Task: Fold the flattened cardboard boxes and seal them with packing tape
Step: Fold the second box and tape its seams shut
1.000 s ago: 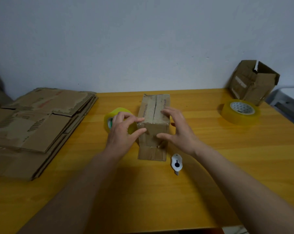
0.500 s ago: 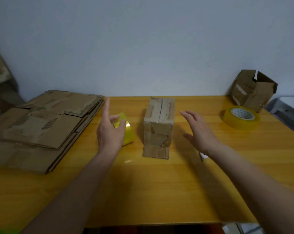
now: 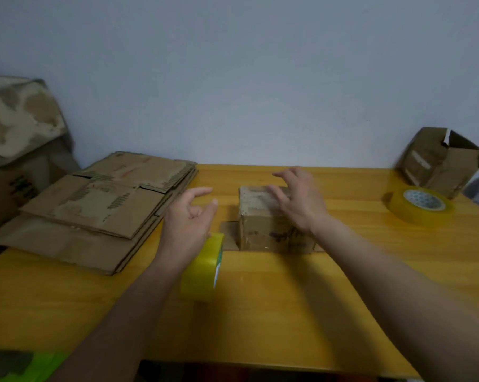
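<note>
Wooden table [image 3: 260, 312] | left fingers [image 3: 202, 192] spread, empty | right fingers [image 3: 281, 197] on box [image 3: 263, 230]

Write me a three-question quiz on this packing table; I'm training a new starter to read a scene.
1. True or false: the left hand grips a tape roll.
2. Which roll lies flat: A, the one by the open box, or B, the one by the left wrist?
3. What is stacked on the table's left side?

Key:
1. False; its fingers are spread, holding nothing.
2. A, the far-right roll; the near roll stands on edge.
3. Flattened cardboard boxes.
</note>
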{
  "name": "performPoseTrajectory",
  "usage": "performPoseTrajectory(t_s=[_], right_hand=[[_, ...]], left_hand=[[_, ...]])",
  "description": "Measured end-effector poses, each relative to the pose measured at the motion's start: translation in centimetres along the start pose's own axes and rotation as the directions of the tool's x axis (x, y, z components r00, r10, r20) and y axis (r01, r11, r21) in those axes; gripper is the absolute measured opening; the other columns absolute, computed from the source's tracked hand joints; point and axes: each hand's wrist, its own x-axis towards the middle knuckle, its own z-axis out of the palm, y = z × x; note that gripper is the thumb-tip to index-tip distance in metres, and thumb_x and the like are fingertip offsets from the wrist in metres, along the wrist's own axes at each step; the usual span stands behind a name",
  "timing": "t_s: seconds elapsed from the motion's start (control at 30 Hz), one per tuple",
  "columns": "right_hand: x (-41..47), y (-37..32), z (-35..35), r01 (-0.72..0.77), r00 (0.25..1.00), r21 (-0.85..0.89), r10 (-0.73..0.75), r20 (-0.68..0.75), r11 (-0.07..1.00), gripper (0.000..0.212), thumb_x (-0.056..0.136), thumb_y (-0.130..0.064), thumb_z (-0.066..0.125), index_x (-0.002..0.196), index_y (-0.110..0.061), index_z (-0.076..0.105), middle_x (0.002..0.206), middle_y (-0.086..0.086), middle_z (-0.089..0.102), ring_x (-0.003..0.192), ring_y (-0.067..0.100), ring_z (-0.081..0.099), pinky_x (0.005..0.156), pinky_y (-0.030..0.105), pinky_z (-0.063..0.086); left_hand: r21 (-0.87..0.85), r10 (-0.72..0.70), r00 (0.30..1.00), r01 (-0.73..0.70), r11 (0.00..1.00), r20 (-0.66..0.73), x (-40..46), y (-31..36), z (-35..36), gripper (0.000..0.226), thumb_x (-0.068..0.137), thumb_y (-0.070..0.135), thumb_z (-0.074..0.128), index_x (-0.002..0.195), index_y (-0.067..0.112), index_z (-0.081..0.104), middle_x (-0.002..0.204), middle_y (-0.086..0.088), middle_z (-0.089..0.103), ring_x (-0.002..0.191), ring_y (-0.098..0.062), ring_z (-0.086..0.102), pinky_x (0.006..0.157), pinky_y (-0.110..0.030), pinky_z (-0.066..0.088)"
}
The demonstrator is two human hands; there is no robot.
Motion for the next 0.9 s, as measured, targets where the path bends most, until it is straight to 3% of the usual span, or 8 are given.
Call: performPoseTrajectory(t_s=[0.1,0.2,0.4,0.5,0.63,0.7,0.77,0.9], right_hand=[[0.7,2.2,-0.8,-0.179,0.972,-0.113,0.194,0.132,0.977,0.053,0.095,-0.038,0.051,0.142,-0.017,0.040,0.148,0.008,0.036,0.135,0.026,0.032,0.111,0.039,0.027],[0.5,3.4,-1.1,-0.224,0.912,-0.051,0.228,0.341,0.973,0.057,0.093,-0.040,0.057,0.141,-0.015,0.042,0.142,0.008,0.047,0.127,0.027,0.045,0.103,0.038,0.037],[-0.3,3.4,-1.9,-0.330,0.866,-0.186,0.375,0.331,0.925,0.065,0.079,-0.066,0.058,0.122,-0.017,0.060,0.111,0.005,0.065,0.101,0.025,0.060,0.077,0.037,0.052],[-1.1,3.1,-2.2,-0.346,0.855,-0.278,0.423,0.300,0.896,0.071,0.083,-0.068,0.052,0.131,-0.017,0.051,0.125,0.008,0.059,0.109,0.028,0.057,0.084,0.042,0.052],[-3.1,2.5,-3.7,-0.261,0.921,-0.150,0.292,0.259,0.954,0.078,0.079,-0.069,0.053,0.141,-0.026,0.036,0.139,0.005,0.038,0.120,0.026,0.047,0.091,0.044,0.049],[-4.2,2.1,-4.8,-0.175,0.883,0.110,0.107,0.457,0.978,0.085,0.068,-0.071,0.063,0.141,-0.037,0.037,0.143,-0.005,0.029,0.129,0.021,0.033,0.103,0.048,0.041],[-5.1,1.9,-5.0,-0.068,0.795,0.134,-0.027,0.606,0.989,0.086,0.064,-0.063,0.073,0.140,-0.042,0.039,0.148,-0.012,0.024,0.135,0.017,0.019,0.112,0.047,0.028],[-5.3,1.0,-3.1,-0.054,0.925,-0.035,0.063,0.375,0.998,0.078,0.071,-0.054,0.074,0.139,-0.033,0.044,0.140,-0.005,0.036,0.127,0.017,0.024,0.107,0.037,0.031]], left_hand=[[-0.023,-0.044,0.988,0.048,0.999,0.149,0.0,0.4,0.3,0.014,0.094,0.028,0.060,0.107,0.029,0.066,0.043,0.004,0.053,0.039,-0.003,0.045,0.041,-0.014,0.036],[-0.094,-0.074,0.940,0.112,0.989,0.334,-0.4,1.2,1.1,0.014,0.093,0.031,0.061,0.104,0.029,0.068,0.045,0.005,0.053,0.041,-0.004,0.047,0.047,-0.010,0.037],[-0.240,-0.103,0.872,0.243,0.940,0.478,-0.9,2.1,2.6,0.023,0.094,0.027,0.059,0.117,0.025,0.064,0.059,0.000,0.058,0.054,-0.008,0.054,0.054,-0.019,0.043],[-0.214,-0.095,0.879,0.217,0.953,0.468,-0.9,2.5,3.0,0.026,0.095,0.025,0.059,0.120,0.024,0.061,0.060,0.002,0.060,0.058,-0.007,0.056,0.057,-0.016,0.045],[-0.130,-0.144,0.893,0.218,0.967,0.426,-0.7,2.4,3.1,0.026,0.095,0.026,0.058,0.122,0.027,0.059,0.058,0.006,0.061,0.055,-0.004,0.056,0.058,-0.018,0.044],[-0.127,-0.182,0.902,0.249,0.960,0.392,-0.5,2.4,2.9,0.021,0.096,0.025,0.058,0.116,0.028,0.063,0.055,0.008,0.057,0.051,-0.003,0.053,0.053,-0.016,0.043],[-0.136,-0.221,0.897,0.292,0.947,0.383,-0.4,2.5,2.7,0.018,0.096,0.025,0.057,0.111,0.028,0.065,0.054,0.007,0.055,0.049,-0.004,0.050,0.052,-0.018,0.041],[-0.181,-0.217,0.887,0.312,0.933,0.408,-0.5,3.4,2.5,0.020,0.098,0.021,0.052,0.115,0.024,0.062,0.057,0.002,0.059,0.051,-0.007,0.051,0.055,-0.022,0.039]])
